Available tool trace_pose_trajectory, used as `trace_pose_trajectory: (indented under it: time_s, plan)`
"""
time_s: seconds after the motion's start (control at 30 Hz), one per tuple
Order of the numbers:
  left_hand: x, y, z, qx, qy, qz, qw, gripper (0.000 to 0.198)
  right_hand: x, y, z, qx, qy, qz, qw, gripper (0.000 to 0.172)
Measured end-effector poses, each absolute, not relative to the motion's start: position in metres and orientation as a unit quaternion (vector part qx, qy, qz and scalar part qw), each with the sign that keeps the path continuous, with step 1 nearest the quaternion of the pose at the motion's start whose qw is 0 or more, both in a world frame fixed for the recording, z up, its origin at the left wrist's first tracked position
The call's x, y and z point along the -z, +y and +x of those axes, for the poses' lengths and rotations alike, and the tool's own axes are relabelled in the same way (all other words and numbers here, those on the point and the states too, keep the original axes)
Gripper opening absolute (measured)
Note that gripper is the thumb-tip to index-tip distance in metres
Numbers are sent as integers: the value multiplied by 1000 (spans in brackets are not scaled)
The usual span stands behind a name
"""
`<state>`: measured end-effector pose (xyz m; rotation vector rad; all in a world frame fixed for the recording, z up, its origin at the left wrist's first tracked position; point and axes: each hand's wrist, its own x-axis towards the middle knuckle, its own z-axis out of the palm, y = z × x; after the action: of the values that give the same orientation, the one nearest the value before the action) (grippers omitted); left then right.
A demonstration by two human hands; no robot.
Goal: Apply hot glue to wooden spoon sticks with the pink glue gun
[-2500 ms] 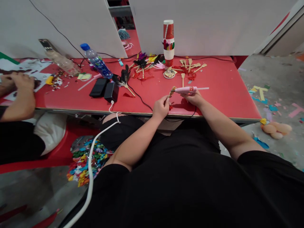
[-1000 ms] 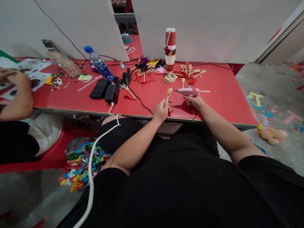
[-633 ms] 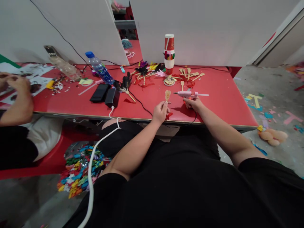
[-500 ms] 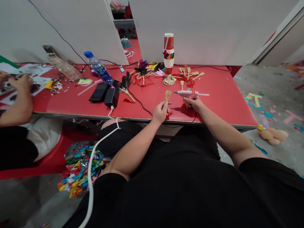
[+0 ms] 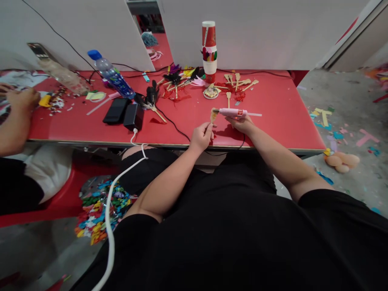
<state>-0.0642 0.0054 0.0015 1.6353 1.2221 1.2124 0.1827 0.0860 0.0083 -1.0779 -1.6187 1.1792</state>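
Red tabletop (image 5: 281,117) stretches past the pink glue gun (image 5: 230,112) to the right edge, front edge close by both hands. Left hand (image 5: 201,136) pinches a pale wooden stick (image 5: 213,117) low down, broad head up — right hand (image 5: 241,123) wrapped round the gun, nozzle at that head, contact uncertain

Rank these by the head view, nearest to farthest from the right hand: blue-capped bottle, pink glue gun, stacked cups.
1. Pink glue gun: gripped in the right hand.
2. Stacked cups: beyond it, to the left.
3. Blue-capped bottle: much farther left.
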Motion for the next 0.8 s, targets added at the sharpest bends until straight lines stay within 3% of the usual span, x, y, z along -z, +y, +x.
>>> trace_pose_trajectory:
  time_s: [0.43,0.63,0.8]
  plan:
    - [0,6,-63,-485,477,619,393,46,-15,83,178,-427,-678,-414,432,31]
    - [0,10,-62,-538,467,565,416,59,-11,84,179,-441,-687,-384,432,48]
    - [-4,14,-60,-553,508,502,429,61,1,100,193,-366,-600,-515,491,48]
